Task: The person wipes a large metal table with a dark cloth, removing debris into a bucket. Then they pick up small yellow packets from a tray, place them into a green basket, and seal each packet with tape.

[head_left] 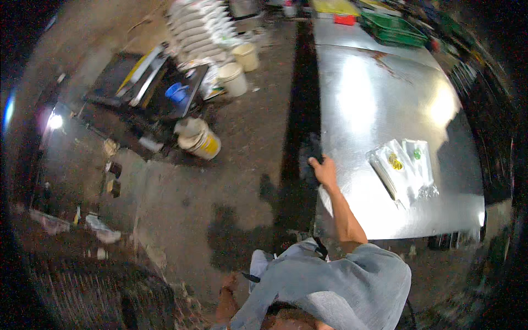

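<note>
My right hand [324,171] is at the left edge of a shiny metal-topped table [352,132], its arm stretched forward. The fingers look curled, and a dark shape [312,153] beside them is too blurred to name. Low in the view, my left hand [229,282] hangs by my side, smeared and partly dark, so its fingers do not show. Two stacks of clear plastic bags, one with a yellow print [395,161] and one with a green print [417,154], lie on the table to the right of my right hand.
A green crate [393,28] and a red item [345,20] sit at the table's far end. Across the floor at left stand a white bucket [201,140], two pale tubs [232,81], a blue pail [176,92] on a dark platform [187,102], and stacked white sacks [195,30].
</note>
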A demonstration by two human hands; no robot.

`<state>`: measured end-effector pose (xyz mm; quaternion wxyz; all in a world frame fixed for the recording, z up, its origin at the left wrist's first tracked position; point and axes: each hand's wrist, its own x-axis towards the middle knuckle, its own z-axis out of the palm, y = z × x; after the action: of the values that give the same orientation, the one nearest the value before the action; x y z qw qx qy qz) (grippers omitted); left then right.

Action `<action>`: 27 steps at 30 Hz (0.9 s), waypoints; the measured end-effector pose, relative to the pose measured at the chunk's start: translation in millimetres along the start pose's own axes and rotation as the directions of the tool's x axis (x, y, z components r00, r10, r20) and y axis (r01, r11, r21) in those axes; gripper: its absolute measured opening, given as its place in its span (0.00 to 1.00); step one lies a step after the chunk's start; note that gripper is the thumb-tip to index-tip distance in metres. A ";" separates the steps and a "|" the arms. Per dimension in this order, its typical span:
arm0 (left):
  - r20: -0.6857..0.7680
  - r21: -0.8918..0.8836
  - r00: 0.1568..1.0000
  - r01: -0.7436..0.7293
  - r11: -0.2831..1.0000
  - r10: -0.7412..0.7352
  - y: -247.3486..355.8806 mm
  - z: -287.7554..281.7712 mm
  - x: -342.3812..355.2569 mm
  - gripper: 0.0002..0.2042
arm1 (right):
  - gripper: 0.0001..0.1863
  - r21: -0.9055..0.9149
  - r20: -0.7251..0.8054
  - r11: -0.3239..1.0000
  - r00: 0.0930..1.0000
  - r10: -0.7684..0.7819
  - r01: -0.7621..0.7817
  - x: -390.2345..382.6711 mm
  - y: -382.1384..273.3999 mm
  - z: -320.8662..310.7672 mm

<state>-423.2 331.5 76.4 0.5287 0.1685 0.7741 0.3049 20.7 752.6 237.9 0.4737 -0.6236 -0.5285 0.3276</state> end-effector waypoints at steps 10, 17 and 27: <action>0.220 0.338 0.975 -0.036 0.940 -0.042 203.4 -49.7 261.1 0.13 | 0.19 -0.067 -0.546 0.907 0.776 0.316 -0.416 82.3 11.6 23.7; 0.379 0.526 0.766 -0.640 0.561 0.519 528.2 -78.5 536.1 0.14 | 0.18 -0.072 -0.911 0.727 0.342 0.231 -0.683 106.6 1.6 -9.2; 0.673 0.243 0.517 -0.830 0.502 0.530 862.0 334.9 552.2 0.17 | 0.15 0.004 -0.893 0.741 0.330 0.304 -0.672 457.0 71.4 93.5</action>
<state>-379.8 1404.8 156.2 0.4695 0.6883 0.5129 0.2068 64.2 1219.2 181.7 0.4177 -0.9068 -0.0569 0.0010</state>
